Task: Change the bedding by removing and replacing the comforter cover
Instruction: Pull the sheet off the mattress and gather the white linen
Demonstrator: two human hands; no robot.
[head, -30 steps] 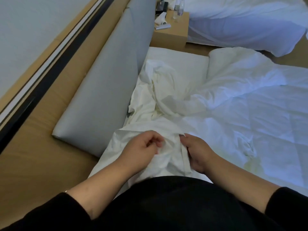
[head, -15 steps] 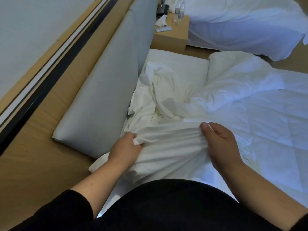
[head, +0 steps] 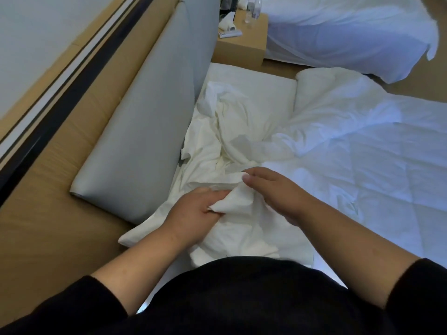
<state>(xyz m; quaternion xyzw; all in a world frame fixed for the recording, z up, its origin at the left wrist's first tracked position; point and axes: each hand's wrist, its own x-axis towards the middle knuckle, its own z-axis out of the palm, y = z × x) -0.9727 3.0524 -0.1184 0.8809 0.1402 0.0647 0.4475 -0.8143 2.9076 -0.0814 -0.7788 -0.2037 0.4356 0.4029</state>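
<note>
Lying crumpled along the headboard side of the bed, the cream comforter cover is bunched toward the person's body, where both hands are engaged with it. A fold of the cover is gripped in the curled fingers of the left hand, and an adjoining edge is pinched between thumb and fingertips of the right hand; the two hands are held close together, just apart. The white quilted comforter is spread over the right portion of the bed, with its far end rolled up near the bed's far corner. A flat white pillow is seen beyond the cover, against the padded grey headboard. The headboard is mounted on a light wood wall panel, above which a dark strip and a pale wall are visible. A wooden nightstand is positioned past the pillow, carrying clear bottles and small items that cannot be identified. A second bed with white bedding is located beyond the nightstand. Black sleeves are worn on both forearms.
</note>
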